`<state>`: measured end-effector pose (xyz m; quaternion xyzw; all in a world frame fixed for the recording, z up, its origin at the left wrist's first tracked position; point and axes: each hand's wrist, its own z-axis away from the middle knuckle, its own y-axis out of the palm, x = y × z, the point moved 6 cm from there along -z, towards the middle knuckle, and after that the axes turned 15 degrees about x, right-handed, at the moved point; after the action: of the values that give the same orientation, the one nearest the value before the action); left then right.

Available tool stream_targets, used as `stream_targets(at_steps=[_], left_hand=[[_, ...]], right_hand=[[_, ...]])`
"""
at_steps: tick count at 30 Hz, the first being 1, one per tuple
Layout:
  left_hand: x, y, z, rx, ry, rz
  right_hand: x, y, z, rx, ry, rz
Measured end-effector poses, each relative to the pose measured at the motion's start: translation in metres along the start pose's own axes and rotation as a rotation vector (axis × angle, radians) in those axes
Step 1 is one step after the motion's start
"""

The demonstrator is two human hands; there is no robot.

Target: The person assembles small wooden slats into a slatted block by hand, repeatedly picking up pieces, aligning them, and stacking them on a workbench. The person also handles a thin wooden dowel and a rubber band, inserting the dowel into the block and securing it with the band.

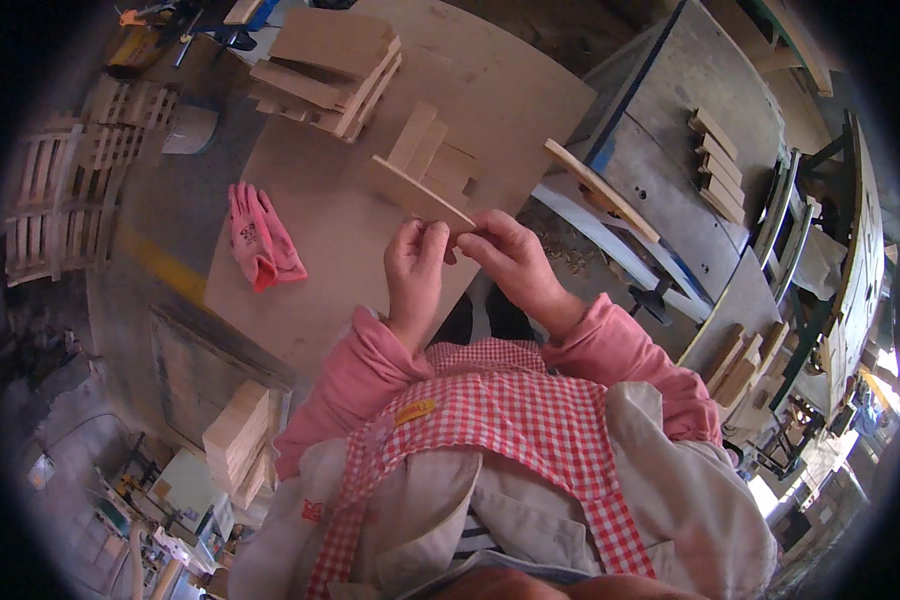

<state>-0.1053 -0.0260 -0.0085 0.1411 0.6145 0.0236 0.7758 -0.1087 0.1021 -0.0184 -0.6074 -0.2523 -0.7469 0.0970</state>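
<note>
- Both hands are busy with one thin wooden piece [420, 188], held up above the brown tabletop [320, 270] in front of the body; this looks like handling or checking in mid-course, not a finished step
- Small wooden pieces [420, 140] lie just beyond it, and a stack of boards [335, 60] sits farther off; which are done and which are left, I cannot tell
- The held piece shows a narrow pale edge uppermost; its long axis slants from the fingers up toward the far left, the free end pointing away from the person
- Left hand [417, 262]: fingers curled, nearly closed, thumb and fingertips at the near end of the piece
- Right hand [515, 262]: similarly bent, fingertips pinched at that same end, close beside the left
</note>
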Motion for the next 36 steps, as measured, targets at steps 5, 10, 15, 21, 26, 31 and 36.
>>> stream_targets(at_steps=[5, 10, 15, 21, 26, 31, 36], left_hand=[[0.0, -0.022, 0.003, -0.085, -0.037, 0.087], [0.001, -0.061, -0.001, -0.176, -0.036, 0.162], [0.006, -0.064, 0.0, -0.134, -0.086, 0.124], [-0.001, -0.051, -0.007, -0.121, -0.016, -0.038], [-0.006, -0.024, -0.017, -0.022, 0.056, -0.303], [0.004, 0.032, -0.027, 0.286, -0.08, -0.583], [0.015, 0.113, -0.057, 0.525, -0.038, -0.624]], right_hand=[[0.02, -0.023, -0.01, 0.11, 0.227, 0.206], [0.044, -0.044, -0.046, 0.259, 0.246, 0.417], [0.059, -0.037, -0.05, 0.134, 0.141, 0.192], [0.067, -0.041, -0.03, 0.094, 0.077, 0.11], [0.069, -0.069, 0.001, -0.034, -0.043, 0.3], [0.051, -0.106, 0.072, -0.311, -0.04, -0.119], [0.044, -0.186, 0.173, -0.677, 0.008, -0.095]])
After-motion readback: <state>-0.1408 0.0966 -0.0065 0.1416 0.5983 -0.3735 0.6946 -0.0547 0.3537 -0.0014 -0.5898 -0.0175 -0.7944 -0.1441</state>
